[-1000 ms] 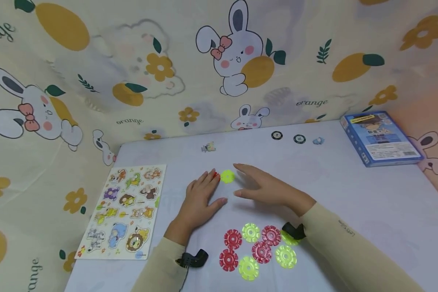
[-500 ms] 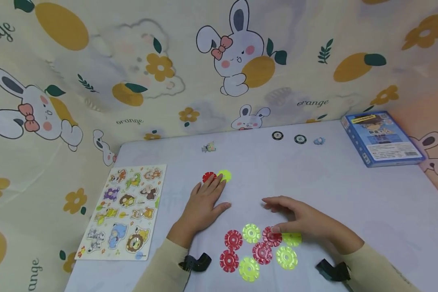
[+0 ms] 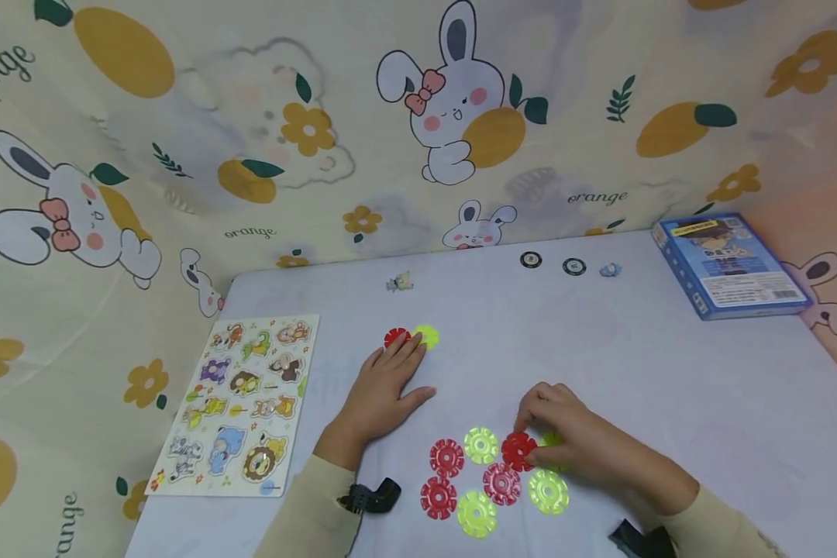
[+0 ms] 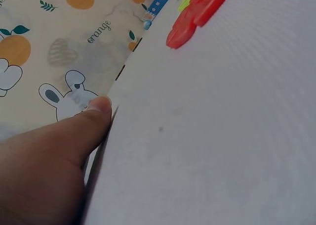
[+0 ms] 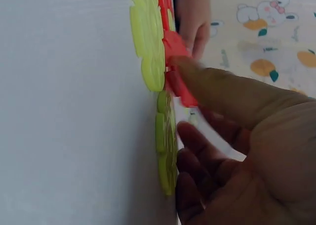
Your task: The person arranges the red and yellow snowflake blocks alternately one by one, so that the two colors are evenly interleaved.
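My left hand (image 3: 379,390) lies palm down with fingers stretched out, their tips on a red notched plastic disc (image 3: 395,336) and its yellow-green neighbour (image 3: 428,335). In the left wrist view its thumb (image 4: 89,123) sticks out straight. Nearer the front, my right hand (image 3: 573,425) pinches a red notched disc (image 3: 516,451) between thumb and fingers. The right wrist view shows this red disc (image 5: 183,86) tilted, thumb across its face. Several red and yellow-green discs lie around it, including a yellow-green disc (image 3: 548,491) and a red disc (image 3: 502,483); another yellow-green disc (image 5: 167,143) is partly behind the right hand.
An animal puzzle board (image 3: 235,407) lies at the left. Along the back are a small figure piece (image 3: 400,281), two black round chips (image 3: 531,260), a small blue piece (image 3: 610,270) and a blue box (image 3: 731,267). A patterned cloth (image 3: 363,139) hangs behind the white table.
My right hand has come back from beside the far discs to the near group and now pinches a red disc. The left hand stays on the far pair, which has shifted slightly left.
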`<state>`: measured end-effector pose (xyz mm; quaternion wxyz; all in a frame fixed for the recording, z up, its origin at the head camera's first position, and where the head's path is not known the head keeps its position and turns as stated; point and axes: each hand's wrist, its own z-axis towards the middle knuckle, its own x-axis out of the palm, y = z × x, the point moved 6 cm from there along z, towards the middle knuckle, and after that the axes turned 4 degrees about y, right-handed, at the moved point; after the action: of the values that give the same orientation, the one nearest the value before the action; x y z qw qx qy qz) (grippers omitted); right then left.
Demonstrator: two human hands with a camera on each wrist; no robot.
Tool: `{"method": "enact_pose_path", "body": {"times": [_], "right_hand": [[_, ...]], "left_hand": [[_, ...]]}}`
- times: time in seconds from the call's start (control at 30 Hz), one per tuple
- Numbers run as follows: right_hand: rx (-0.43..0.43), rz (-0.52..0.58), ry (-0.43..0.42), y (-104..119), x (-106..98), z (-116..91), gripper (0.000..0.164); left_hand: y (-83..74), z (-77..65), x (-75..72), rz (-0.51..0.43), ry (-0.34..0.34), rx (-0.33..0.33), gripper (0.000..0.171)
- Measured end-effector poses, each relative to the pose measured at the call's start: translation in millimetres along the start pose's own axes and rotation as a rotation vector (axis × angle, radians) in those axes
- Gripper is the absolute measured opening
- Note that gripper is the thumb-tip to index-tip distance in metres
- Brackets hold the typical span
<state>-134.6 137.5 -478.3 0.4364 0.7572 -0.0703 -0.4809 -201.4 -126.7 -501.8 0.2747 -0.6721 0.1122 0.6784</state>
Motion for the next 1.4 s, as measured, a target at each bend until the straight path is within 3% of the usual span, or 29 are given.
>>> {"method": "enact_pose_path", "body": {"times": [0.2,0.47,0.73,0.83,0.93,1.07,1.2,1.4], "right_hand": [[0.086,0.180,0.054,1.0,-6.4,9.0,0.016],[0.150,0.197,-0.150,-8.9,-40.3,55.5,0.010],[0.209,0.207,-0.220,-24.0,-50.6,90.2,0.019],[0.193,0.095,-0.225,-20.0,-49.1,91.7,0.027],[0.124,-0.170,-0.193,-6.8,-43.7,89.4,0.034],[0.033,-0.514,-0.083,10.7,-28.7,82.4,0.052],[0.053,-0.594,0.008,14.2,-19.2,78.7,0.068],[0.032,-0.589,0.020,17.0,-18.0,91.4,0.073]], "left_hand": [[-0.6,0.4,1.2,0.017,0.010,0.005,0.075],[-1.0,-0.2,3.7,0.034,0.000,-0.003,0.075],[-1.4,-0.3,6.4,0.037,0.009,-0.011,0.075],[-1.6,-0.2,5.3,0.040,0.012,-0.013,0.075],[-1.3,-0.5,4.0,0.045,0.012,-0.014,0.075],[-1.1,-1.1,3.4,0.048,0.010,-0.018,0.075],[-1.4,-1.0,2.5,0.052,0.002,-0.022,0.075],[-1.1,-0.1,3.3,0.056,-0.004,-0.016,0.076]]}}
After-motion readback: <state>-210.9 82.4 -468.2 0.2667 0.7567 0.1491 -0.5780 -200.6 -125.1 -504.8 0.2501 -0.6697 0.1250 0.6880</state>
